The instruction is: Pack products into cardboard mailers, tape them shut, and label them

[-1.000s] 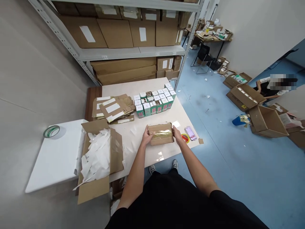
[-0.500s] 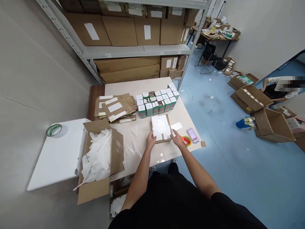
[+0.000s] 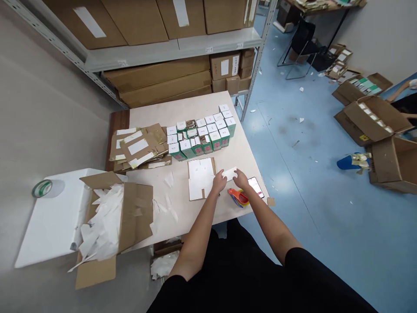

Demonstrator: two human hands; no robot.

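Between both hands is a small white label [image 3: 230, 173], held above the table. My left hand [image 3: 219, 181] pinches its left end. At its right end my right hand [image 3: 241, 179] closes on it. Left of my left hand lies a flat box [image 3: 196, 180], white on top with cardboard edges and a brown patch near its front. Just under my right wrist sits an orange, yellow and blue tool [image 3: 239, 197], its kind unclear. A phone [image 3: 256, 187] with a lit screen rests right of it.
Several white and green boxes [image 3: 208, 133] stand in rows behind. Flattened cardboard [image 3: 140, 145] lies to their left. An open carton [image 3: 137, 213] of white paper scraps is at the left, near a tape roll [image 3: 42, 188]. Shelving [image 3: 182, 45] rises behind. A person sits at far right among cartons.
Both hands have left the flat box and moved right. They have picked up the white label from the table. The view has shifted, and the flat box stays on the table.
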